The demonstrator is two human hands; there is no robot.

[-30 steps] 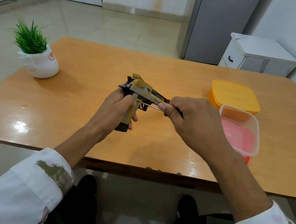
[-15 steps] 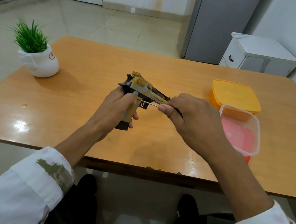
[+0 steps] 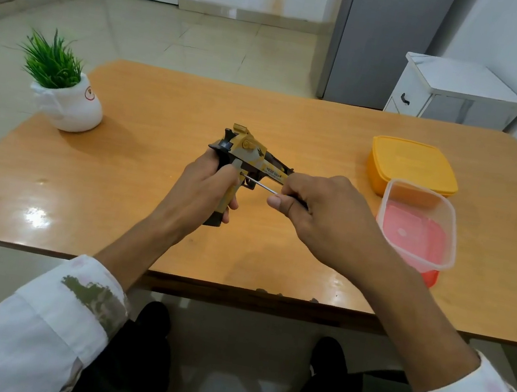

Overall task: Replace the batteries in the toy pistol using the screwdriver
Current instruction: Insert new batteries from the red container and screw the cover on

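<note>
A yellow, grey and black toy pistol (image 3: 249, 157) is held above the middle of the wooden table (image 3: 162, 112), barrel pointing right. My left hand (image 3: 201, 186) grips its handle from the left. My right hand (image 3: 319, 212) pinches a screwdriver (image 3: 260, 185) whose thin metal shaft points left, its tip against the side of the pistol's grip just above my left fingers. The screwdriver's handle is hidden inside my right hand.
A white pot with a green plant (image 3: 64, 87) stands at the table's left edge. At the right sit a closed yellow box (image 3: 414, 163) and, nearer, an open clear container (image 3: 415, 224) over a red lid. A white cabinet (image 3: 453, 91) stands beyond the table.
Both hands and the pistol stay almost in place. My right hand has shifted slightly around the screwdriver, whose tip stays on the pistol's grip.
</note>
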